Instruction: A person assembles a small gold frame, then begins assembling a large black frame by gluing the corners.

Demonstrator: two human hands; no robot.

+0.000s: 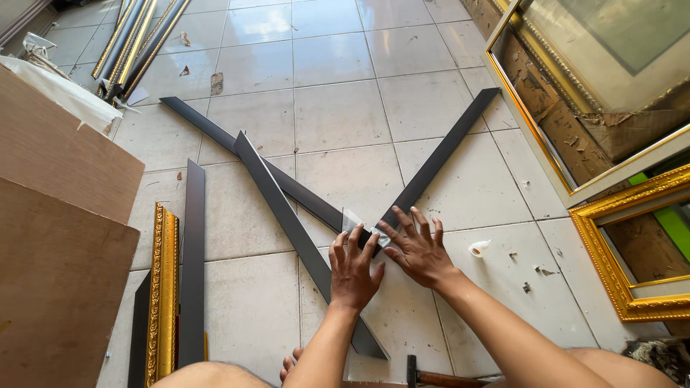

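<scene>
**Both hands flat on a taped corner of dark frame strips**

The left hand (353, 271) lies palm down with its fingers spread, the fingertips pressing on a piece of clear tape (357, 223) at the spot where two dark frame strips meet on the tiled floor (338, 108). The right hand (417, 248) is also flat and splayed, grasping nothing, its fingers on the tape and on the lower end of the right strip (442, 154), which runs up and away to the right. The long strip (251, 147) runs from that joint up to the left. A third dark strip (287, 223) crosses beside the left hand. A hammer (431, 376) lies near the person's knees. Gold picture frames (625, 287) stand at the right, and a gold moulding (162, 287) lies at the left beside brown boards (57, 273).
</scene>
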